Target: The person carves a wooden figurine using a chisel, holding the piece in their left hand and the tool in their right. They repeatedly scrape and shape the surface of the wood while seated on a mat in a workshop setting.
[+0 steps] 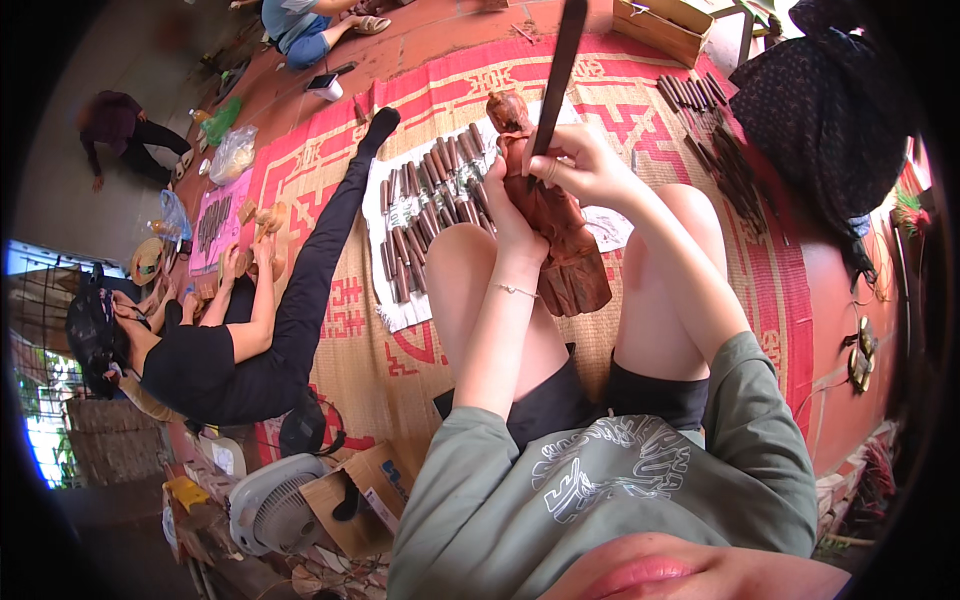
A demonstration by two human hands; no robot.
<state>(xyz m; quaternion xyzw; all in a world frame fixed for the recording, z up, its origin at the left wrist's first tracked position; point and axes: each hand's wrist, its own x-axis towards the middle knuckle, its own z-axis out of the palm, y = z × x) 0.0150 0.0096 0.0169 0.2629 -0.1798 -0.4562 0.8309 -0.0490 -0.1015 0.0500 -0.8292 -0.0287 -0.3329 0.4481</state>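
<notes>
Where the two bare knees (462, 262) part, a reddish-brown carved wooden figure (568, 245) stands out between them, its broad base nearest the body and its narrow head end pointing away; whether the base rests on anything, I cannot tell. The left hand (515, 215) is closed against the figure's left side, its fingers partly hidden, with a thin bracelet (514, 291) around the wrist. The right hand (582, 165) grips a long, dark, flat tool (561, 65), thumb and fingers pinched around its lower part, the lower end at the figure's upper body. Just beside the left knee, rows of wooden-handled tools (440, 185) lie on a white cloth (402, 317), which is spread over a red and straw-coloured mat (350, 285). More tools (735, 175) lie in a loose group along the mat's right side, near a seated person in dark patterned clothing (825, 110). To the left, a co-worker in black (215, 365) has both hands at pale wooden pieces (268, 218). Behind that co-worker are a fan (280, 510) and an open cardboard box (350, 500).
</notes>
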